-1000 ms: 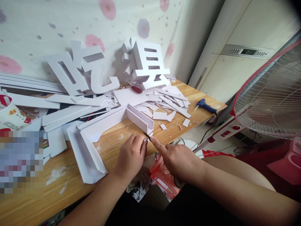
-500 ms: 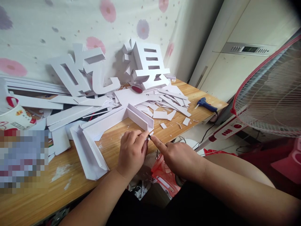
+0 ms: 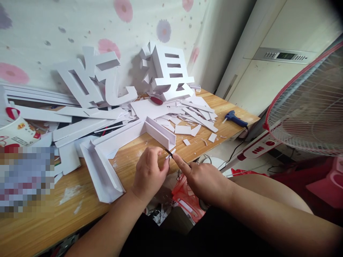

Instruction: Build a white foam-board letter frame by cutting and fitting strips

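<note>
My right hand (image 3: 205, 180) is closed on a thin black blade (image 3: 168, 152), its index finger stretched along it. Between the hands, the blade lies against a small white piece (image 3: 171, 154). My left hand (image 3: 151, 169) is closed beside that piece, thumb and fingers near it; its grip is partly hidden. Just behind and left of the hands, an angular white foam-board channel (image 3: 120, 137) rests on the wooden table (image 3: 128, 167).
Two white raised characters (image 3: 88, 80) (image 3: 171, 71) lean at the back. White scraps (image 3: 198, 114) and a red-handled tool (image 3: 156, 100) lie before them. A blue glue gun (image 3: 235, 119) is at the right edge, a fan (image 3: 308, 107) beyond, a paper cup (image 3: 18, 132) at left.
The fingers of my left hand have drawn back from the blade tip and curled, so more of the black blade and the small white piece shows. My right hand has barely moved.
</note>
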`<state>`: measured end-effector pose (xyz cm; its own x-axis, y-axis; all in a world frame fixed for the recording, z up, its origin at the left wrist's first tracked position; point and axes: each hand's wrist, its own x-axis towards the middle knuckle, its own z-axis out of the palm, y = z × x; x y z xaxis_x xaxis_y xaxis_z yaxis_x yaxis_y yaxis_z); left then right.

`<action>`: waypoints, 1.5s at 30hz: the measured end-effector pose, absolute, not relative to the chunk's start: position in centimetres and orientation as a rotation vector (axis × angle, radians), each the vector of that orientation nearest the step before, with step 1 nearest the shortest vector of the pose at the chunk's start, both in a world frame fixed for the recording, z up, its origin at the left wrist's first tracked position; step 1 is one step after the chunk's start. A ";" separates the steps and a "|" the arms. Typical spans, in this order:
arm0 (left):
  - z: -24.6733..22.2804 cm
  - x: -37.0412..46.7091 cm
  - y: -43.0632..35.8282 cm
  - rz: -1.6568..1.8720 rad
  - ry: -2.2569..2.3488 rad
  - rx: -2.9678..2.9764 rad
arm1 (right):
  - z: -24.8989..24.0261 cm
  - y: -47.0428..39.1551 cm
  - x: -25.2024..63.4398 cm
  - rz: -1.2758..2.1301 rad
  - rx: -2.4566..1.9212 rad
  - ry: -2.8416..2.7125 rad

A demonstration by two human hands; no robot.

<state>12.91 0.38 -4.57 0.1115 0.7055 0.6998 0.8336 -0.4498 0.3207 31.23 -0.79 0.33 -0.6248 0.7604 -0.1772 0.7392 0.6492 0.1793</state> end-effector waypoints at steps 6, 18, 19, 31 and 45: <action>-4.6 13.1 0.3 -0.960 -1.601 -2.374 | 0.6 -0.8 31.1 0.159 1.205 2.613; -4.4 13.0 0.3 -0.982 -1.669 -2.392 | 2.7 0.0 30.0 -0.013 1.483 2.463; -4.5 13.0 0.3 -0.978 -1.682 -2.396 | 2.7 0.1 29.8 -0.004 1.505 2.431; -4.6 13.3 0.1 -0.929 -1.762 -2.506 | 2.6 0.1 28.7 0.019 1.523 2.193; -4.6 13.2 0.0 -0.893 -1.975 -2.483 | 0.9 0.9 27.8 0.001 1.516 2.238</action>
